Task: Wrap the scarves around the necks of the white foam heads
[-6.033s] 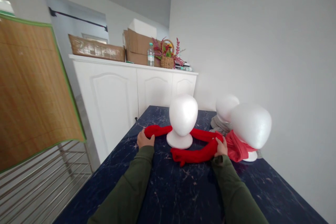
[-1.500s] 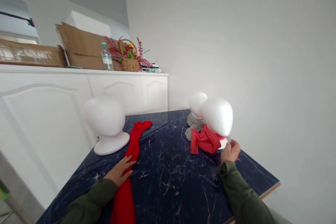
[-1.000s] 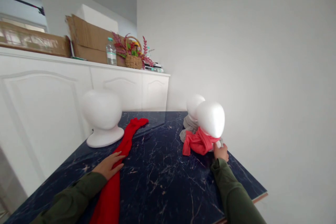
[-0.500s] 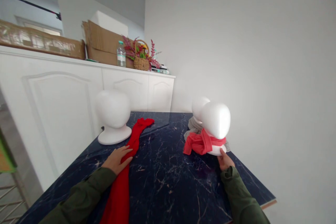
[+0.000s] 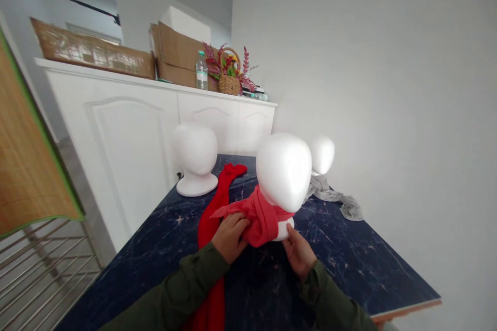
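Note:
A white mannequin head with a coral scarf around its neck stands in front of me, leaning slightly. My left hand is closed on the scarf's loose part at the left of the neck. At the base's right edge, my right hand grips the mannequin head, thumb on top and fingers partly hidden below. A long red scarf lies along the table, passing under my left forearm. Behind it to the left is a bare white mannequin head.
Another white mannequin head stands at the back right, with a grey scarf by its base. Everything rests on a dark marbled table. White cabinets line the left, and a metal rack is at lower left.
The mannequin head with the coral scarf has come left and nearer, held by my right hand. My left hand has left the red scarf and taken the coral one. My view has turned.

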A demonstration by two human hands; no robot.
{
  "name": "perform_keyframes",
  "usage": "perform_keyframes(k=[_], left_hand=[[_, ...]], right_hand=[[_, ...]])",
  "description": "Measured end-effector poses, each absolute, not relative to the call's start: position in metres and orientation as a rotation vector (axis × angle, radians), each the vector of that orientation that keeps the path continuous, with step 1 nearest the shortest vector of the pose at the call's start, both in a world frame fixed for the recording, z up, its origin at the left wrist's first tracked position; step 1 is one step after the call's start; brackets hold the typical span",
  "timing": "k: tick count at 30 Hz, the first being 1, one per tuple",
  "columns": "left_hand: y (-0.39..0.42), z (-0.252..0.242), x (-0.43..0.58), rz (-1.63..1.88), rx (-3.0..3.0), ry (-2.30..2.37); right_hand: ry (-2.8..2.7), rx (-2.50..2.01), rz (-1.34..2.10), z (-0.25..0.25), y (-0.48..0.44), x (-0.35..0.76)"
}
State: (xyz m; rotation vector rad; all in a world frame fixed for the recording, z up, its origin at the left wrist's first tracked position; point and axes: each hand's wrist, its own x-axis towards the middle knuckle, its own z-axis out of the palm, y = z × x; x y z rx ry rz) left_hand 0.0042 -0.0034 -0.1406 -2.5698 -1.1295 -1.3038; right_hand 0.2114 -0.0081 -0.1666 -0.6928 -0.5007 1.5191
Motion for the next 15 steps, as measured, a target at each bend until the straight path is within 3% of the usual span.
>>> perform_keyframes(k=[3, 11, 15], left_hand=[[0.009, -0.142, -0.013, -1.69, -2.647, -1.163], [0.036, -0.145, -0.024, -3.323, -2.034, -1.48], [0.047, -0.149, -0.028, -3.663, -1.444, -1.961]], right_hand=[[-0.519, -0.796, 1.499, -0.172, -0.005, 0.222], [-0.692, -1.038, 1.486, -0.165, 0.0, 0.263], [-0.843, -1.114, 1.432, -0.165, -0.002, 0.269]])
